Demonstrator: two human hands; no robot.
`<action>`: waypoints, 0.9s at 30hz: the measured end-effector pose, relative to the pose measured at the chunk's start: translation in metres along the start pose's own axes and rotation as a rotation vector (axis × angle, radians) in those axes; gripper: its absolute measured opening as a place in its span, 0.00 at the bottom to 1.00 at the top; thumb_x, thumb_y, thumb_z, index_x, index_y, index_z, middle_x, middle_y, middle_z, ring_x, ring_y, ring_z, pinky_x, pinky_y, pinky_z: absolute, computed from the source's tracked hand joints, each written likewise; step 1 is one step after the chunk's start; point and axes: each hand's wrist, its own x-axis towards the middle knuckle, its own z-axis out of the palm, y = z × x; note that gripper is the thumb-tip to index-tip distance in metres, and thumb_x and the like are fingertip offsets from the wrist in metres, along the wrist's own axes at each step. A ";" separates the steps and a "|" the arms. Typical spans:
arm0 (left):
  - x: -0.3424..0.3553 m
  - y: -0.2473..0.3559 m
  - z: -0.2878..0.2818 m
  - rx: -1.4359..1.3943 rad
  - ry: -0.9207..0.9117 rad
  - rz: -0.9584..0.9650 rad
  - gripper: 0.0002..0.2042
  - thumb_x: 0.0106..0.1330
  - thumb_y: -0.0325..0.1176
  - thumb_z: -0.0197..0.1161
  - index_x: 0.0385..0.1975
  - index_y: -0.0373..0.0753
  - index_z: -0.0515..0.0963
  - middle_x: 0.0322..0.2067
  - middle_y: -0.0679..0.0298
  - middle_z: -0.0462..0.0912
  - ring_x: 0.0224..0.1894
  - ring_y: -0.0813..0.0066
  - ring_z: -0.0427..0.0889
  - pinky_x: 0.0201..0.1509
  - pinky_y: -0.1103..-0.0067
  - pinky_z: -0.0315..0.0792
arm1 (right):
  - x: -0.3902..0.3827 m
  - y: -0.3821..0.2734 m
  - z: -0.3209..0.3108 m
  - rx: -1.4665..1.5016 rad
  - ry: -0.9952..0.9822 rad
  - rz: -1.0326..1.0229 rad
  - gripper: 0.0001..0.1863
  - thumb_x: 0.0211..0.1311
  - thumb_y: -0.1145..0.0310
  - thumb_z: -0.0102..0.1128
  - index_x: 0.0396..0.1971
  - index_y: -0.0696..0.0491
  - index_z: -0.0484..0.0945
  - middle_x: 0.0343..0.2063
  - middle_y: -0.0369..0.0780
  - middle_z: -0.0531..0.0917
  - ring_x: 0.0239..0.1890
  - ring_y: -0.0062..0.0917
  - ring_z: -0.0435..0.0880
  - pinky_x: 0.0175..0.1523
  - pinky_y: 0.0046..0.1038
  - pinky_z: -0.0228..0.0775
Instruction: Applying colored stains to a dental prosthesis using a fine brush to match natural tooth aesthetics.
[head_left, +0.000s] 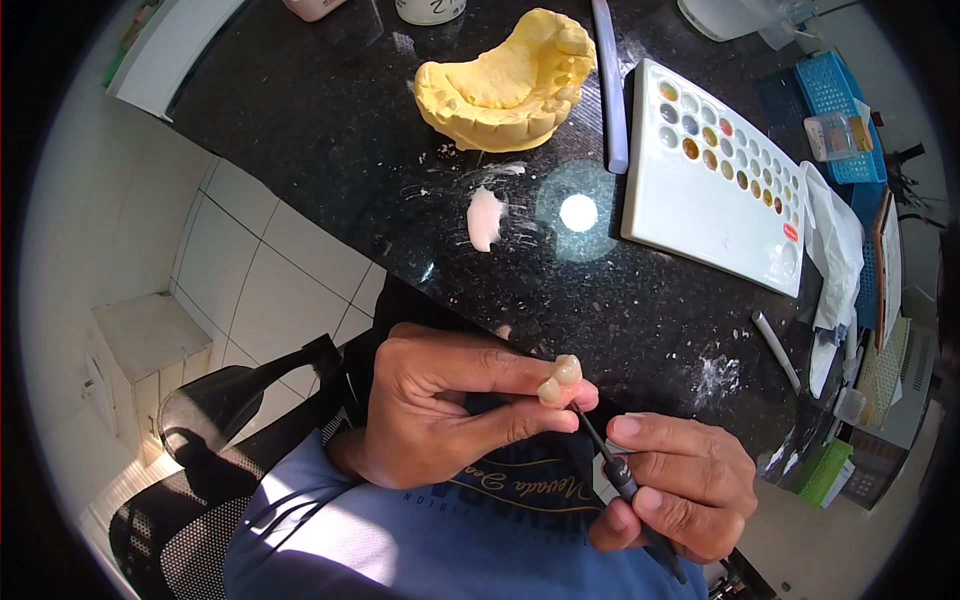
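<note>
My left hand (450, 400) pinches a small tooth-coloured dental piece (563, 378) with a pinkish lower part, holding it over my lap near the counter's edge. My right hand (680, 480) grips a slim black-and-grey instrument (622, 472), whose thin shaft reaches up to the underside of the dental piece. Beyond my hands, a yellow dental cast (505, 95) sits on the dark speckled counter (350, 170), with a smear of pale pink paste (486, 220) below it. A white palette (690, 240) with several coloured wells lies to the right.
A pale blue bar (610, 110) lies beside the cast. Crumpled white paper (835, 250), a white rod (775, 350), blue baskets (830, 85) and a green box (822, 472) line the right side. Containers stand at the back. A black chair (170, 520) and white cabinet (150, 340) are at lower left.
</note>
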 end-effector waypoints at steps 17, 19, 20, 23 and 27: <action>0.001 -0.002 -0.001 0.025 -0.004 0.029 0.06 0.47 0.15 0.67 0.18 0.30 0.75 0.25 0.46 0.81 0.31 0.62 0.84 0.33 0.76 0.80 | 0.000 0.002 0.000 0.011 -0.001 -0.027 0.14 0.47 0.77 0.60 0.35 0.59 0.68 0.23 0.42 0.75 0.32 0.38 0.83 0.35 0.34 0.81; 0.001 -0.001 0.001 0.008 0.002 0.022 0.06 0.47 0.16 0.67 0.17 0.30 0.75 0.25 0.46 0.81 0.30 0.62 0.84 0.33 0.77 0.80 | 0.000 -0.001 -0.004 -0.003 0.001 -0.013 0.15 0.47 0.77 0.60 0.35 0.59 0.68 0.23 0.42 0.76 0.32 0.38 0.83 0.35 0.33 0.81; 0.001 -0.001 0.001 -0.004 0.015 0.012 0.06 0.46 0.17 0.68 0.17 0.30 0.75 0.25 0.47 0.82 0.30 0.63 0.84 0.33 0.77 0.80 | -0.001 -0.002 -0.004 -0.008 0.004 -0.001 0.15 0.47 0.77 0.60 0.36 0.59 0.69 0.23 0.42 0.76 0.32 0.38 0.83 0.35 0.33 0.81; 0.001 -0.001 0.000 0.039 -0.007 0.014 0.07 0.46 0.18 0.68 0.16 0.30 0.75 0.25 0.47 0.82 0.30 0.63 0.84 0.32 0.77 0.80 | 0.001 -0.003 -0.004 -0.031 -0.029 0.037 0.16 0.47 0.76 0.61 0.38 0.59 0.69 0.24 0.42 0.76 0.31 0.38 0.83 0.35 0.32 0.81; -0.003 -0.006 -0.005 -0.044 -0.059 0.002 0.09 0.50 0.19 0.66 0.32 0.27 0.78 0.30 0.49 0.82 0.35 0.68 0.83 0.39 0.77 0.79 | 0.002 -0.001 -0.002 -0.041 -0.035 0.025 0.17 0.47 0.76 0.61 0.38 0.59 0.69 0.24 0.41 0.76 0.31 0.38 0.83 0.34 0.31 0.81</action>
